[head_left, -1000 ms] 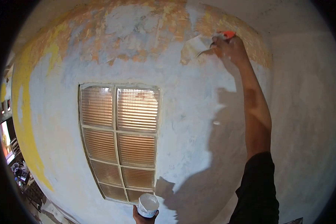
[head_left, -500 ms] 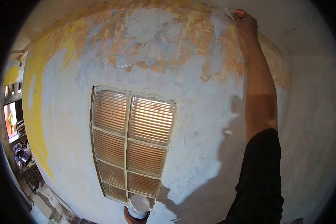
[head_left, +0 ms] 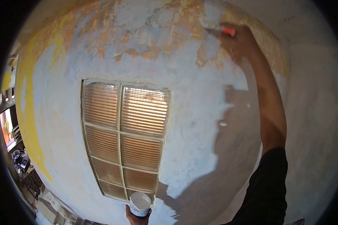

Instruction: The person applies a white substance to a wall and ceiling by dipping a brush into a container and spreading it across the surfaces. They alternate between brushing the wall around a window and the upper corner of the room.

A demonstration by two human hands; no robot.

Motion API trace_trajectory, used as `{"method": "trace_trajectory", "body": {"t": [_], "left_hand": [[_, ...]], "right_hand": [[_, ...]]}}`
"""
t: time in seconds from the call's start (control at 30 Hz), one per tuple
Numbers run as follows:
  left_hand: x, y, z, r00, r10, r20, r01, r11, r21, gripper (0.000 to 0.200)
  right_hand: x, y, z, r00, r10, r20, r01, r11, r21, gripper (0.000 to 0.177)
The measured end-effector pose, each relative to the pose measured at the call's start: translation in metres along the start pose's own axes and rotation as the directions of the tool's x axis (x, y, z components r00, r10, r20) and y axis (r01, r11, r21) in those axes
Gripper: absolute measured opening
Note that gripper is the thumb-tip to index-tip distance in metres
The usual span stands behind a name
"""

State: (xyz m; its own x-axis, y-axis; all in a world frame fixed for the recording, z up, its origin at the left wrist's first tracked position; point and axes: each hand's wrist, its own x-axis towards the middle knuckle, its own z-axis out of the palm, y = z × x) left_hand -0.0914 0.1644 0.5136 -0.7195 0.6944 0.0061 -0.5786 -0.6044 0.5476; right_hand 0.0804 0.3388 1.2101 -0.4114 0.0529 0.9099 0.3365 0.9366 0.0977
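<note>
High on the patchy wall (head_left: 191, 97), my right hand (head_left: 240, 43) is closed round the red handle of a brush-like tool (head_left: 228, 31). The tool's head is blurred and points left, close to the orange and white paint patches. Low in the view, my left hand (head_left: 138, 218) holds a white cup (head_left: 140, 204) upright from below, with pale material inside. The cup stands in front of the lower edge of the glass-block window (head_left: 124, 138).
An adjoining wall (head_left: 315, 112) rises on the right. Down at the far left are a cluttered stand with pots and appliances (head_left: 22, 162) and a small bright opening (head_left: 6, 127). Shadows of the arm and body fall on the wall.
My right hand has moved down and left along the wall with the tool, and the arm is more bent. The view has shifted slightly; my left hand still holds the cup.
</note>
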Motion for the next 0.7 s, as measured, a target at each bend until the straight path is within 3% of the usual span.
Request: {"method": "trace_trajectory", "body": {"t": [0.07, 0.1, 0.13, 0.23, 0.33, 0.4, 0.5, 0.57, 0.67, 0.7], "left_hand": [[-0.015, 0.000, 0.016, 0.960, 0.279, 0.013, -0.251, 0.841, 0.480, 0.063], [-0.010, 0.006, 0.010, 0.995, 0.096, -0.028, -0.090, 0.982, 0.166, 0.063], [-0.008, 0.011, 0.009, 0.995, -0.096, -0.010, 0.092, 0.981, -0.171, 0.062], [-0.005, 0.004, -0.013, 0.990, -0.143, 0.016, 0.144, 0.970, -0.198, 0.061], [-0.014, 0.005, -0.010, 0.990, -0.141, -0.016, 0.135, 0.973, -0.189, 0.063], [-0.022, 0.008, 0.002, 0.988, -0.122, -0.089, 0.104, 0.977, -0.188, 0.063], [-0.022, 0.011, 0.006, 0.994, -0.110, -0.020, 0.103, 0.966, -0.235, 0.062], [-0.025, 0.020, 0.014, 0.992, -0.112, -0.053, 0.097, 0.968, -0.232, 0.061], [-0.022, 0.022, 0.003, 0.996, -0.087, -0.017, 0.082, 0.978, -0.190, 0.061], [-0.019, 0.022, -0.002, 0.997, -0.074, 0.015, 0.075, 0.982, -0.172, 0.061]], "right_hand": [[-0.051, 0.023, 0.024, 0.930, -0.361, -0.068, 0.356, 0.931, -0.083, 0.027], [-0.076, 0.029, 0.026, 0.908, -0.418, -0.012, 0.412, 0.901, -0.138, 0.033], [-0.099, 0.029, 0.027, 0.880, -0.473, 0.049, 0.473, 0.861, -0.185, 0.039], [-0.135, 0.004, 0.016, 0.936, -0.342, 0.079, 0.338, 0.939, 0.059, 0.035], [-0.085, 0.021, -0.002, 0.983, -0.178, 0.035, 0.157, 0.933, 0.323, 0.025], [-0.030, 0.023, -0.011, 1.000, -0.004, -0.025, 0.008, 0.986, 0.168, 0.029], [0.038, 0.026, -0.024, 0.981, -0.036, -0.190, 0.013, 0.993, -0.117, 0.030], [0.065, 0.012, -0.035, 0.965, -0.037, -0.259, -0.039, 0.958, -0.283, 0.034], [0.084, 0.016, -0.021, 0.828, -0.263, -0.495, 0.202, 0.964, -0.174, 0.039], [0.091, 0.024, -0.016, 0.829, -0.296, -0.475, 0.229, 0.954, -0.194, 0.040]]}}
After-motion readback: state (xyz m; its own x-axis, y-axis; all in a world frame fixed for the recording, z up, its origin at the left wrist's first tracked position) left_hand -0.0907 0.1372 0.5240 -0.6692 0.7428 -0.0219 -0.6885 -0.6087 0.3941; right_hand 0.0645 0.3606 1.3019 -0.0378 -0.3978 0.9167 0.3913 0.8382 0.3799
